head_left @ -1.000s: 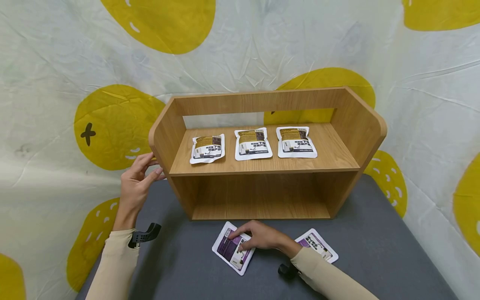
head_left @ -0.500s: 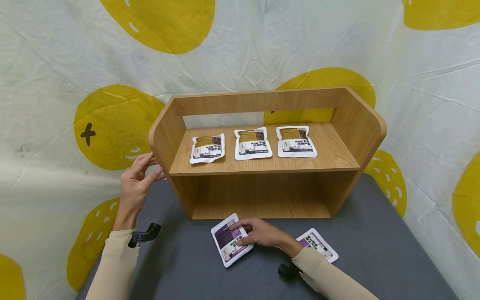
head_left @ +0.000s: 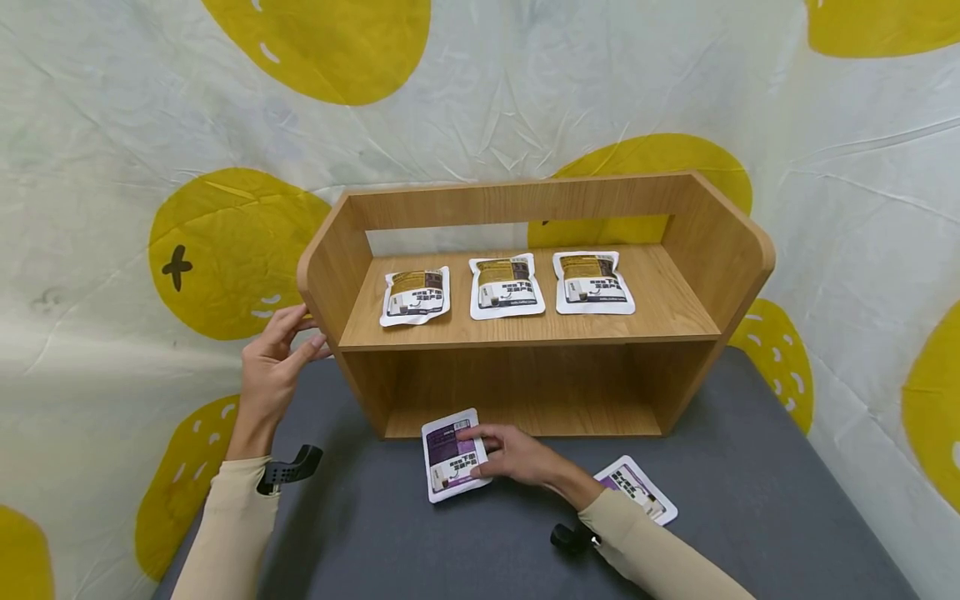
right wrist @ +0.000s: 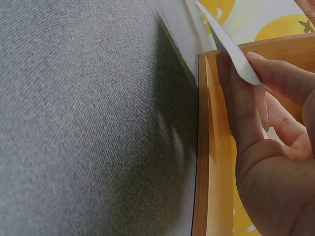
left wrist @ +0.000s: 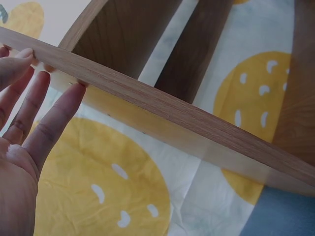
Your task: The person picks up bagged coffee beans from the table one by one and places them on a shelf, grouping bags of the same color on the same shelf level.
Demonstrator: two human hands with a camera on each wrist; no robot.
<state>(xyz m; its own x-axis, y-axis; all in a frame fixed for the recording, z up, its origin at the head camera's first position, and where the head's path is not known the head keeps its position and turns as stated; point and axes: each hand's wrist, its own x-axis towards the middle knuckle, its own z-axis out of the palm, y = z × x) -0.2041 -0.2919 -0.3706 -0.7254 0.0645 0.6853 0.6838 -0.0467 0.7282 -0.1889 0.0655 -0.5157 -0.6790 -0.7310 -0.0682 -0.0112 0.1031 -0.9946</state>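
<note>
A white and purple pouch [head_left: 452, 456] hangs just in front of the wooden shelf's lower opening. My right hand [head_left: 517, 455] pinches its right edge between thumb and fingers. In the right wrist view the pouch [right wrist: 230, 49] shows edge-on, lifted off the table, in the grip of my right hand [right wrist: 275, 132]. My left hand [head_left: 273, 358] touches the outer left side of the wooden shelf [head_left: 525, 342]. Up close in the left wrist view, the fingertips of my left hand [left wrist: 29, 132] rest against the shelf's side panel [left wrist: 162, 105], fingers fairly straight.
Three white and brown pouches, left [head_left: 415, 297], middle [head_left: 507, 287] and right [head_left: 594, 283], lie in a row on the upper shelf board. Another purple pouch [head_left: 637, 490] lies on the dark grey table [head_left: 360, 533], partly under my right forearm. A patterned cloth [head_left: 480, 108] hangs behind.
My right hand has lifted the purple pouch and moved it away from me toward the shelf, turning it more upright in the head view. The left hand has stayed in place.
</note>
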